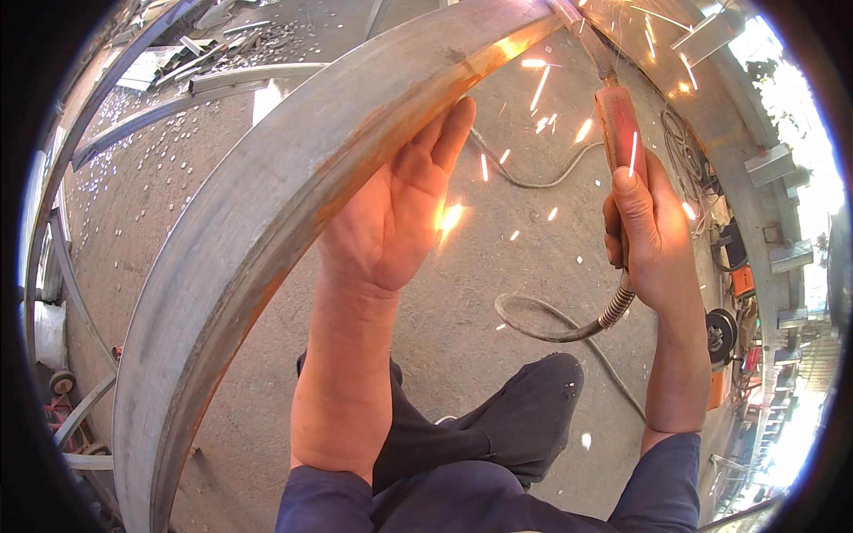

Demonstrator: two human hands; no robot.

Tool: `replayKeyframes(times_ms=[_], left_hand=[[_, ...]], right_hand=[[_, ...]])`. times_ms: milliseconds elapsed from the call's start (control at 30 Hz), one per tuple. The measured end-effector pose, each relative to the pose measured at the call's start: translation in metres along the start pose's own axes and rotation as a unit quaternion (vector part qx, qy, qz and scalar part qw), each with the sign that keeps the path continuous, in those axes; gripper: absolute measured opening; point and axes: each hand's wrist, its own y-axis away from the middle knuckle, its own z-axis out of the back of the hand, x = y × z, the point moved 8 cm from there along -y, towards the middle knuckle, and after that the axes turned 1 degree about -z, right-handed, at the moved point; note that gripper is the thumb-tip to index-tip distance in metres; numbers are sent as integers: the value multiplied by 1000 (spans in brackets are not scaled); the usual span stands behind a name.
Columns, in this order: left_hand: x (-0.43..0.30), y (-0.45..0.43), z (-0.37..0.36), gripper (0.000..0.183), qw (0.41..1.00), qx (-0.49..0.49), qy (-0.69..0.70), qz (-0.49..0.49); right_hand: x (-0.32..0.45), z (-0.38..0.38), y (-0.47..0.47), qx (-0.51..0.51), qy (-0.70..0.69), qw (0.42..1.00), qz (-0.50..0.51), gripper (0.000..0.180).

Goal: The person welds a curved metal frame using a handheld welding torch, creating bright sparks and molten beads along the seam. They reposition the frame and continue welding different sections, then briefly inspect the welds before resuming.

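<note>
My right hand grips the red handle of a welding torch. The torch's neck reaches up to the top edge of the view, where bright light and sparks come from a steel beam. A cable with a spring sleeve runs down from the handle and loops near the floor. My left hand is bare, palm up and fingers extended, against or just beneath the rusty lower edge of the beam. Its fingertips are partly hidden behind the beam. Sparks fly between the two hands.
Cables lie on the concrete floor. At right are a long steel member with short brackets, a black spool and orange equipment. Metal bars and scattered scrap pieces are at left.
</note>
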Motion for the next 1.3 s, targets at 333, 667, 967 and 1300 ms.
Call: replayKeyframes(times_ms=[333,667,967,1300], left_hand=[[0,0,-1,65,999,23,32,6],[-2,-1,0,61,999,32,-10,4],[-1,-1,1,60,999,2,-37,-4],[-1,-1,2,60,1000,3,17,-2]], right_hand=[[0,1,2,-28,27,999,-11,67],[-4,-2,2,-16,5,1000,-13,67],[-2,-11,14,-43,-31,998,18,64],[-1,-9,3,-28,26,999,-7,73]])
